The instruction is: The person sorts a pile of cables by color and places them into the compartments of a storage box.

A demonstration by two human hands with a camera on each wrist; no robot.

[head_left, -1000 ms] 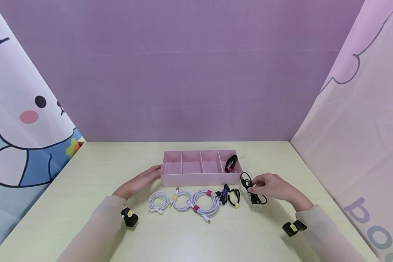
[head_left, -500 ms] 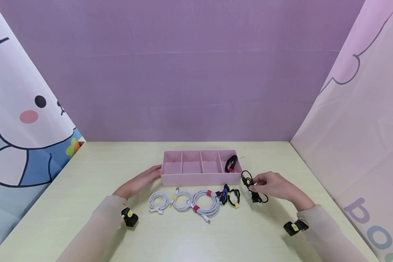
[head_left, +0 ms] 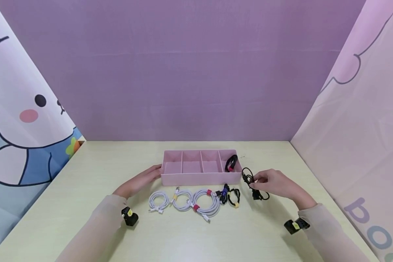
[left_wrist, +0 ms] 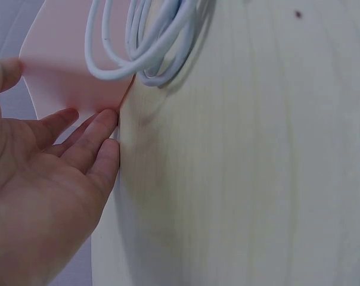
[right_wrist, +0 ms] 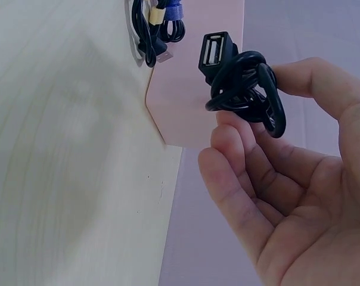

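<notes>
My right hand [head_left: 275, 183] pinches a coiled black USB cable [head_left: 250, 180] just right of the pink divided box [head_left: 201, 179]. In the right wrist view the cable's USB socket [right_wrist: 214, 50] faces the camera, with thumb and fingers around the coil. My left hand [head_left: 141, 182] touches the box's left end with its fingertips; in the left wrist view the fingers [left_wrist: 90, 143] lie extended against the pink wall [left_wrist: 78, 71]. Inside the box's rightmost compartment lies a black cable [head_left: 231, 163] with a red tie.
In front of the box, several coiled cables lie in a row: a white coil [head_left: 158, 202], a white one with a yellow tie [head_left: 182, 201], a larger white one with red ties [head_left: 207, 204], a black one with a blue tie [head_left: 224, 194] and a black one with yellow ties [head_left: 234, 197].
My right hand has lifted the black USB cable slightly and shifted it a little to the right. The left hand and the box have stayed in place.
</notes>
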